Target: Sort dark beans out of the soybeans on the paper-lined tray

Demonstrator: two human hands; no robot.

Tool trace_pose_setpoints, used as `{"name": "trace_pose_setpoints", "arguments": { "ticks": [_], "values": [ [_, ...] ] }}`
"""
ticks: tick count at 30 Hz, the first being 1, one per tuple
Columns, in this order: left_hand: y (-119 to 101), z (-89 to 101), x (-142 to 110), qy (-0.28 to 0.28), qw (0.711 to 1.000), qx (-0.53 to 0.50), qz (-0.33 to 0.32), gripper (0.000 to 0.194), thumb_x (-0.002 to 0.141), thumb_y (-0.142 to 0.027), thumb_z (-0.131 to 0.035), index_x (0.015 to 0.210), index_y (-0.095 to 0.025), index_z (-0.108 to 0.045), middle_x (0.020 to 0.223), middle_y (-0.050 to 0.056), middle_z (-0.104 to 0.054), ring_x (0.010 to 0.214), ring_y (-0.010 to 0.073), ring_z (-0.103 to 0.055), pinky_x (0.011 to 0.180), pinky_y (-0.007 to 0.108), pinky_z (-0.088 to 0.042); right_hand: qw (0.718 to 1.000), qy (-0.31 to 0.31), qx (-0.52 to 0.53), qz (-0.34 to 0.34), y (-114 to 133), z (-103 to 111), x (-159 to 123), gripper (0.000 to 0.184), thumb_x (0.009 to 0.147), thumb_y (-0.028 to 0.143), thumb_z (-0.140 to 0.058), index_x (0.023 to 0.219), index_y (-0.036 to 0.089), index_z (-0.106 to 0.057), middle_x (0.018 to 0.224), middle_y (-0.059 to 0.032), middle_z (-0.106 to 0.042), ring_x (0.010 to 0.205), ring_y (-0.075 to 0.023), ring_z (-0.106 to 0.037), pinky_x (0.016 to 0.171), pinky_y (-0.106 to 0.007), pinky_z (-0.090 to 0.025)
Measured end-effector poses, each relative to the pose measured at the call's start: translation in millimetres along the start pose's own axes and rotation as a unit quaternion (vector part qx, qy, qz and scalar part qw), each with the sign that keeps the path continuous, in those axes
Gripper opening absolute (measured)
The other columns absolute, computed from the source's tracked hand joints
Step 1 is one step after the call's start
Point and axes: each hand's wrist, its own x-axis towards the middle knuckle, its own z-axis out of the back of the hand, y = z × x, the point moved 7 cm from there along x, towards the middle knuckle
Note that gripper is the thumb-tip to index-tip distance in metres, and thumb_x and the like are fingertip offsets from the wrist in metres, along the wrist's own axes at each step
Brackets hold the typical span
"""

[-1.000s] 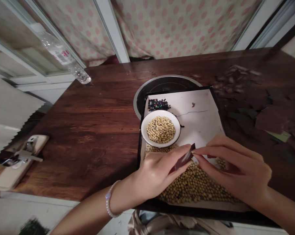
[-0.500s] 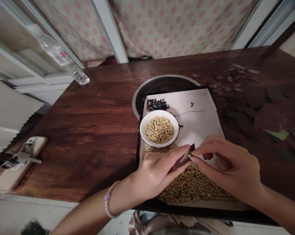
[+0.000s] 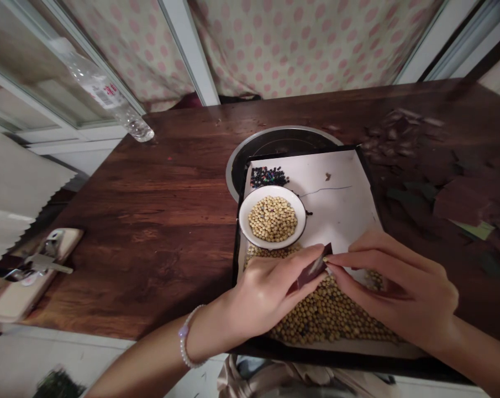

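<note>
Right over the black tray point(image 3: 328, 352), above the heaped soybeans point(image 3: 328, 315), a dark strip point(image 3: 311, 272) slants up and to the right. The left hand point(image 3: 270, 293) is nearer, fingers together, clamping its length; the right hand point(image 3: 399, 282) reaches across, its fingertips point(image 3: 341, 258) pinched on the top end.

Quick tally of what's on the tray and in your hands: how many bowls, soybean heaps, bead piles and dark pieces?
White bowl: 1
Soybean heaps: 2 (one in the bowl, one on the tray)
Dark bead pile: 1
Dark brown piece, between left hand and right hand: 1
Total: 5
</note>
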Motion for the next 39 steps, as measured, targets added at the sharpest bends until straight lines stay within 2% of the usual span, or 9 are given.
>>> {"name": "trace_pose_setpoints", "arguments": {
  "ticks": [4, 8, 11, 18, 23, 28, 36, 39],
  "values": [
    [-1, 0.3, 0, -0.002, 1.0, 0.003, 0.0, 0.034, 0.08, -0.019, -0.063, 0.112, -0.011, -0.054, 0.098, 0.003, -0.07, 0.075, 0.0095, -0.068, 0.069, 0.017, -0.056, 1.0, -0.006, -0.006, 0.015, 3, 0, 1, 0.025, 0.07, 0.002, -0.063, 0.089, 0.019, -0.065, 0.071, -0.0026, -0.058, 0.061, -0.0126, -0.056, 0.052, -0.026, -0.047],
    [-1, -1.3, -1, 0.015, 1.0, 0.007, 0.002, 0.033, 0.084, -0.018, -0.058, 0.116, -0.013, -0.051, 0.103, 0.004, -0.069, 0.08, 0.0112, -0.068, 0.071, 0.019, -0.057, 0.998, 0.026, -0.002, 0.056, 12, -3, 1, 0.023, 0.071, 0.0, -0.063, 0.088, 0.016, -0.064, 0.069, -0.0026, -0.058, 0.061, -0.0121, -0.056, 0.055, -0.026, -0.047],
    [-2, -0.7, 0, 0.012, 1.0, 0.016, -0.006, 0.034, 0.083, -0.018, -0.059, 0.116, -0.013, -0.052, 0.102, 0.004, -0.069, 0.079, 0.0109, -0.068, 0.072, 0.019, -0.057, 0.997, 0.016, -0.031, 0.067, 13, -1, 1, 0.023, 0.071, 0.0, -0.063, 0.089, 0.015, -0.064, 0.07, -0.0032, -0.059, 0.063, -0.0126, -0.056, 0.057, -0.026, -0.047],
    [-1, -2.0, 2, 0.02, 1.0, 0.018, 0.006, 0.032, 0.084, -0.019, -0.057, 0.115, -0.015, -0.052, 0.102, 0.003, -0.069, 0.077, 0.0104, -0.069, 0.075, 0.019, -0.058, 0.998, 0.041, -0.03, 0.03, 5, -5, 0, 0.024, 0.073, 0.003, -0.062, 0.092, 0.019, -0.061, 0.074, -0.0033, -0.059, 0.066, -0.0137, -0.057, 0.058, -0.027, -0.048],
    [1, -2.3, 0, -0.002, 0.999, 0.019, 0.028, 0.035, 0.08, -0.019, -0.063, 0.114, -0.015, -0.053, 0.095, 0.002, -0.071, 0.07, 0.0105, -0.069, 0.071, 0.019, -0.059, 0.999, 0.022, -0.025, -0.002, 0, -2, 1, 0.025, 0.075, 0.005, -0.06, 0.092, 0.022, -0.062, 0.077, -0.0031, -0.059, 0.068, -0.0142, -0.058, 0.058, -0.028, -0.049],
    [1, -2.5, 0, -0.006, 0.999, 0.025, 0.031, 0.033, 0.08, -0.02, -0.063, 0.111, -0.017, -0.054, 0.087, 0.0, -0.072, 0.063, 0.0109, -0.068, 0.062, 0.02, -0.059, 0.999, 0.02, -0.027, 0.001, 0, -2, 0, 0.026, 0.075, 0.004, -0.059, 0.092, 0.024, -0.062, 0.076, -0.0026, -0.058, 0.067, -0.0141, -0.057, 0.055, -0.027, -0.048],
    [0, -2.2, 0, -0.003, 1.0, 0.011, 0.016, 0.036, 0.08, -0.018, -0.063, 0.114, -0.015, -0.052, 0.099, 0.003, -0.07, 0.077, 0.0121, -0.069, 0.07, 0.02, -0.058, 0.999, -0.001, -0.05, 0.011, 2, 0, 0, 0.027, 0.073, 0.005, -0.062, 0.093, 0.023, -0.063, 0.074, -0.0023, -0.059, 0.061, -0.0127, -0.057, 0.054, -0.026, -0.05],
    [1, -2.7, -1, 0.005, 1.0, 0.011, 0.022, 0.034, 0.081, -0.019, -0.06, 0.115, -0.016, -0.052, 0.098, 0.003, -0.07, 0.076, 0.0124, -0.069, 0.069, 0.02, -0.059, 1.0, 0.017, -0.025, 0.003, 2, -3, 0, 0.026, 0.074, 0.006, -0.06, 0.093, 0.025, -0.062, 0.075, -0.0024, -0.06, 0.065, -0.0142, -0.058, 0.055, -0.027, -0.05]
  ]
}}
